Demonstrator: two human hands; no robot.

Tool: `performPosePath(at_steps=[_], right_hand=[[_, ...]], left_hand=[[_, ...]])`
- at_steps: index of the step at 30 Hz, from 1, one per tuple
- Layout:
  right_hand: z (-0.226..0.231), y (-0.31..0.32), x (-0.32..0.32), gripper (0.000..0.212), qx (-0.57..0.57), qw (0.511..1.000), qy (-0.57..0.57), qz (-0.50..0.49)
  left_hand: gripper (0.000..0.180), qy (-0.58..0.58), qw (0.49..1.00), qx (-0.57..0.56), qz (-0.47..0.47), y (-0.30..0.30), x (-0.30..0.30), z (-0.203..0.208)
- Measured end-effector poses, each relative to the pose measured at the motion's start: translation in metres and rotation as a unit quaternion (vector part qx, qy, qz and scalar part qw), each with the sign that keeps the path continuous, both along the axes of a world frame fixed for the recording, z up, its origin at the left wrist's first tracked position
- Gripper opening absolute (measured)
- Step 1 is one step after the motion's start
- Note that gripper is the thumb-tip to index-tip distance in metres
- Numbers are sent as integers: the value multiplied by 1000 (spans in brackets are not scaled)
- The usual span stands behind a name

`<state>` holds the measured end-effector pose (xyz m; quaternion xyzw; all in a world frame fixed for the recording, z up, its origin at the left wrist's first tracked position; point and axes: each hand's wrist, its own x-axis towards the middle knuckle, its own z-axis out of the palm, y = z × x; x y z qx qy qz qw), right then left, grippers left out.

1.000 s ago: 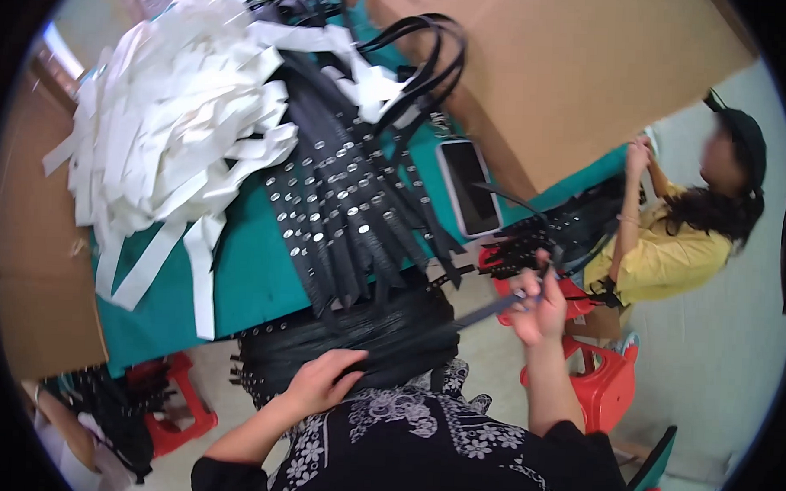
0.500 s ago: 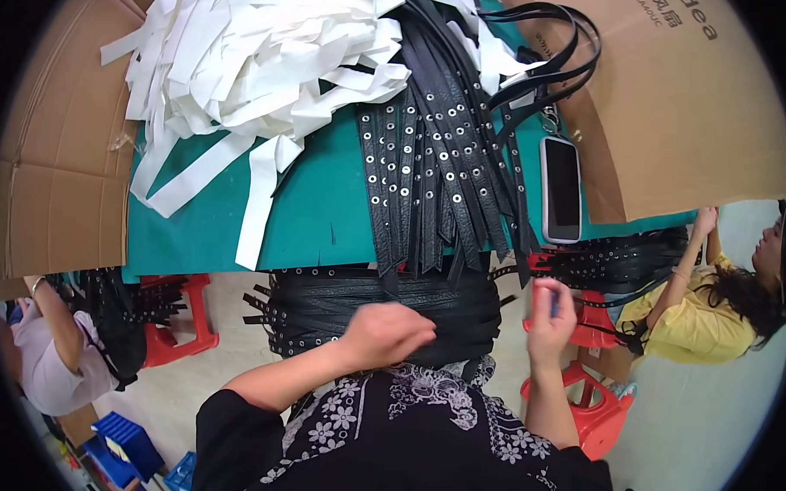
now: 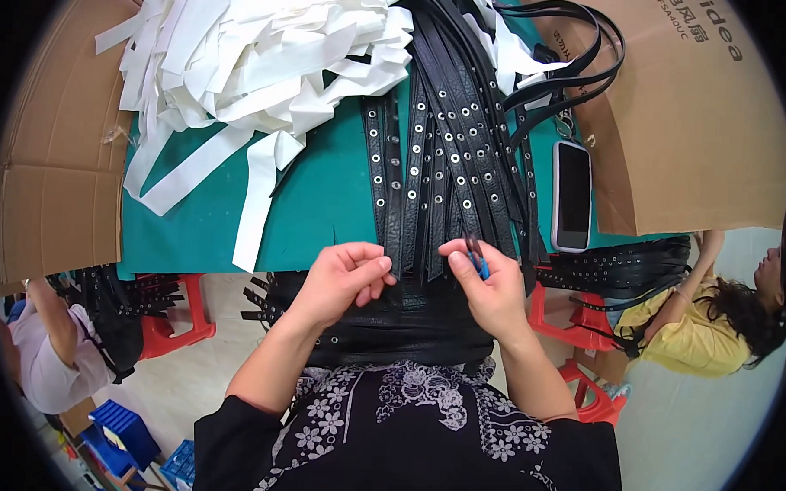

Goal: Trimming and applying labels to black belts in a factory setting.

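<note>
Black straps with silver eyelets hang in a bundle over the near edge of the green table. Close to that edge, my left hand pinches the lower end of one strap at the bundle's left side; the fingertips partly hide this end. My right hand is closed round a small blue-handled tool with a dark tip, probably thread snips, beside the strap ends. Across my lap, under both hands, lies a thick pile of similar black straps.
White fabric strips are heaped at the far left of the green table. A phone lies right of the straps, by a large cardboard box. Another box stands left. People sit on both sides near red stools.
Both hands have moved up toward the table edge, the right also inward. My left hand now pinches a strap end. The blue-handled tool shows more clearly in my right hand.
</note>
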<state>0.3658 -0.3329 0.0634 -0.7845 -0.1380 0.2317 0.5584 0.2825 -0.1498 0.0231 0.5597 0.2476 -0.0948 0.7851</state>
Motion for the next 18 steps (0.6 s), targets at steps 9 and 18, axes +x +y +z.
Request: performPosePath(at_steps=[9,18], right_hand=[[-6,26,-3,19,78,982,167,46],[2,30,6,19,-17,965,-237,111]], left_hand=[[11,-15,990,-141,8,-6,-12,18],[13,-27,976,-181,120,-5,-6,29]])
